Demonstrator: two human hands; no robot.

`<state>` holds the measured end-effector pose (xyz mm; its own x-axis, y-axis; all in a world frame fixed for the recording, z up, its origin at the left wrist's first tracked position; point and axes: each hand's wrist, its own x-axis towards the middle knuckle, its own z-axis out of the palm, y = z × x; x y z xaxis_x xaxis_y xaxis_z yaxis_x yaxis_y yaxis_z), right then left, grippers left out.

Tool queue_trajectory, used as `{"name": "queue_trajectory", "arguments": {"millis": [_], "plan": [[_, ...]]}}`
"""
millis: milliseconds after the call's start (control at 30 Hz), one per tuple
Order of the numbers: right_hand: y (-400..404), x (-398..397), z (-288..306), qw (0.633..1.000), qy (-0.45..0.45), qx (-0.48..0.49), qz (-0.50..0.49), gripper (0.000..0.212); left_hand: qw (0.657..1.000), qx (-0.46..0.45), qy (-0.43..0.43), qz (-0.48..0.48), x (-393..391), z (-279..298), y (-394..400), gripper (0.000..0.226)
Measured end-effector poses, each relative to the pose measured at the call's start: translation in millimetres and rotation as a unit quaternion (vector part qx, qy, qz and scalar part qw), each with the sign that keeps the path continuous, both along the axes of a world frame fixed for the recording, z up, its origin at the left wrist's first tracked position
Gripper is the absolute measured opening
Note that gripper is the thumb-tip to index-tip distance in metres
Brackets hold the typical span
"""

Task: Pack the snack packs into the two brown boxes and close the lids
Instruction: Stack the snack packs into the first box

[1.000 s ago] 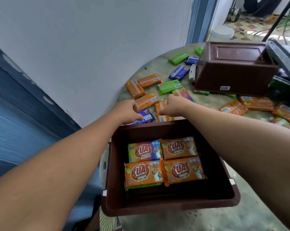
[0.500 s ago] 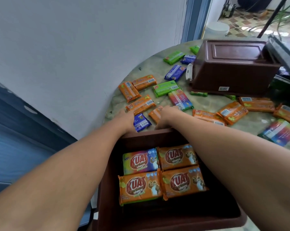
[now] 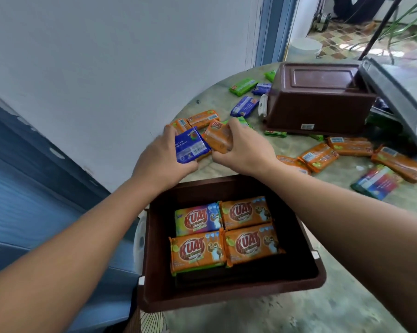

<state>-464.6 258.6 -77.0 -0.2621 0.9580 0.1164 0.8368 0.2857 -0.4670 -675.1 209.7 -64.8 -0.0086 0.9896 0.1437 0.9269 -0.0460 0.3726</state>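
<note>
A blue snack pack (image 3: 191,146) is being held in the left hand (image 3: 163,156), fingers wrapped over its far edge and thumb under the near one. An orange snack pack (image 3: 219,138) is being gripped in the right hand (image 3: 244,150), fingers curled round its right end. Both packs are being carried above the worktop (image 3: 346,188), just beyond the far rim of the near brown box (image 3: 305,280).

Four packs are lying flat in that box, two by two, label up: three orange, one multicoloured (image 3: 197,218). The near part of the box floor is being left uncovered.

Handling, as judged: the packs are being taken for light, flat foil-wrapped blocks, fairly stiff in the body, with a glossy and probably slippery wrapper. A grip across the short width, thumb opposing fingers, is being judged safest; hard squeezing could crush the contents.

Loose packs are lying scattered on the worktop, some beside the second brown box (image 3: 320,109), which appears to be standing upside down.

Hidden or unclear: the left fingertips are being covered by the blue pack. Whether anything is lying beneath the top layer cannot be told. A grey slab (image 3: 394,97) at the right is being cut off by the frame; it may be a lid. Several packs are partly hidden by the second box, and the print on the held packs is blurred.
</note>
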Motion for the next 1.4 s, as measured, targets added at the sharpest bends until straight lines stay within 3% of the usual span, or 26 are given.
{"name": "queue_trajectory", "arguments": {"millis": [233, 400, 533, 667, 900, 1133, 1400], "plan": [[-66.9, 40.2, 1.8, 0.995, -0.032, 0.047, 0.083, 0.07, 0.998, 0.007, 0.018, -0.066, 15.3, 0.0, -68.9, 0.074], [-89.6, 59.9, 0.4, 0.97, -0.163, 0.009, 0.18, 0.075, 0.991, -0.052, 0.051, -0.114, 18.4, -24.2, -104.9, 0.073], [-94.7, 60.3, -10.4, 0.94, -0.267, 0.007, 0.212, 0.078, 0.976, -0.036, 0.167, -0.135, 15.7, -39.0, -110.7, 0.072], [-92.3, 58.6, -11.9, 0.939, -0.266, 0.019, 0.215, 0.078, 0.967, -0.043, 0.207, -0.139, 15.2, -44.4, -105.6, 0.076], [-90.1, 60.1, -14.1, 0.948, -0.241, 0.013, 0.208, 0.081, 0.969, -0.052, 0.193, -0.142, 15.5, -43.5, -104.1, 0.083], [-87.8, 61.4, -14.0, 0.953, -0.223, -0.006, 0.208, 0.072, 0.977, -0.019, 0.11, -0.182, 19.7, -40.4, -99.4, 0.073], [-87.4, 60.1, -10.2, 0.951, -0.227, -0.01, 0.209, 0.071, 0.963, -0.055, 0.165, -0.208, 25.0, -41.3, -95.7, 0.079]]}}
